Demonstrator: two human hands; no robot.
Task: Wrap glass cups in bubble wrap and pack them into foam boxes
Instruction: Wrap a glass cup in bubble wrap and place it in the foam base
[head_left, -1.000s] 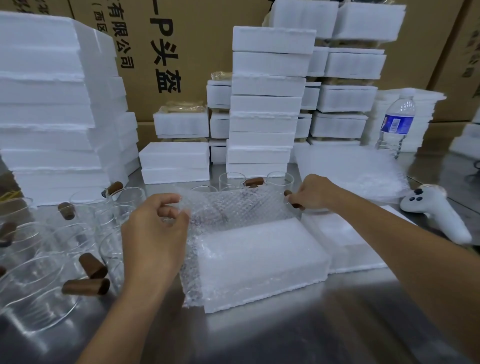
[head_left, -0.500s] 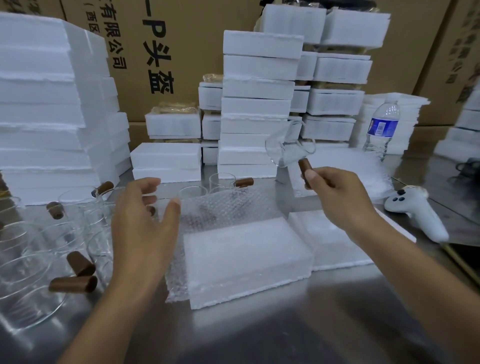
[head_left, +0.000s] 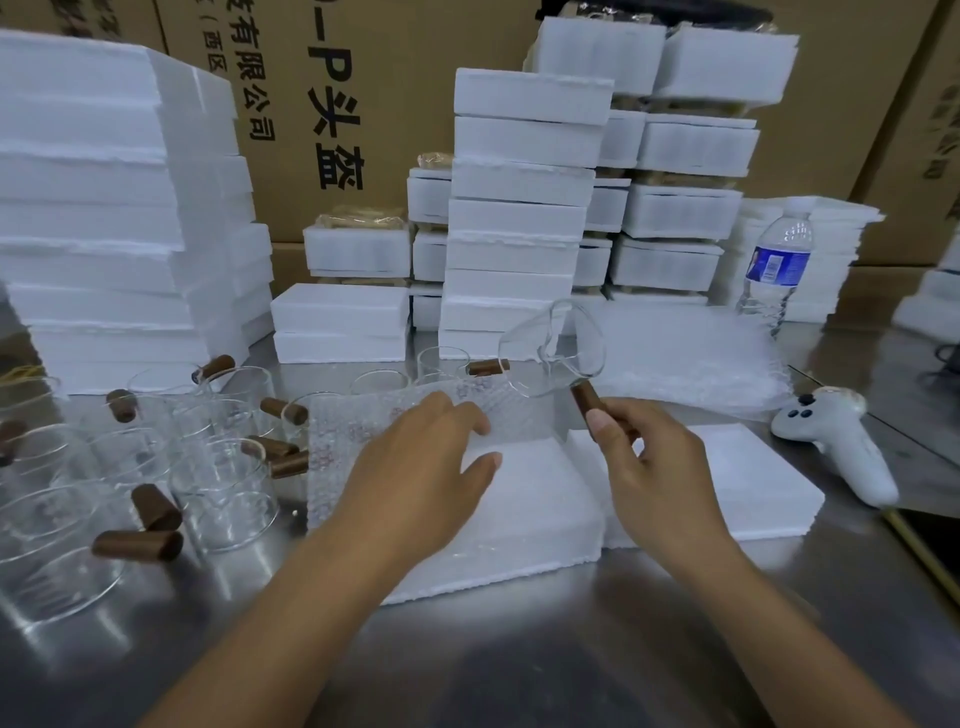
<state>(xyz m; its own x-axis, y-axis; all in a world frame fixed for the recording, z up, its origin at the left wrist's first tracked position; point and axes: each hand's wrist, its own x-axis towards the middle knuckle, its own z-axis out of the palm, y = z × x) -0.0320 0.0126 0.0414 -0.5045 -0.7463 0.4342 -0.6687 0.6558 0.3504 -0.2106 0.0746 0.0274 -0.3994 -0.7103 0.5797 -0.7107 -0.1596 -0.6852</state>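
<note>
Steel table (head_left: 519, 649) fills the near edge, with both forearms reaching out over it. The left hand (head_left: 415, 478) is spread, fingers nearly straight and gripping nothing, above a bubble wrap sheet (head_left: 353, 436) draped over the far and left part of a flat foam block (head_left: 530, 519); whether the palm touches the sheet I cannot tell. The right hand (head_left: 654, 467) pinches the brown handle (head_left: 584, 397) of a glass cup (head_left: 556, 348) between thumb and curled fingers. It holds the cup tilted in the air beyond the foam block's far right corner, and the cup is bare.

Just right of the block lies a second foam piece (head_left: 737, 478), and beyond it a white controller (head_left: 841, 441). To the left stands a crowd of unwrapped cups (head_left: 223, 483) with brown handles, some upright, some tipped. Farther back a heap of bubble wrap (head_left: 685, 353) rests on the table, and a water bottle (head_left: 776, 265) behind it.

At the rear rise stacks of foam boxes (head_left: 519, 208) against printed cartons (head_left: 363, 52); whether any of them hold cups cannot be seen.

My judgement is that this cup is at the very start of its round: sheet laid, cup fetched, wrapping not yet begun, boxing after that. With so many bare cups waiting, most of the job looks to lie ahead.
</note>
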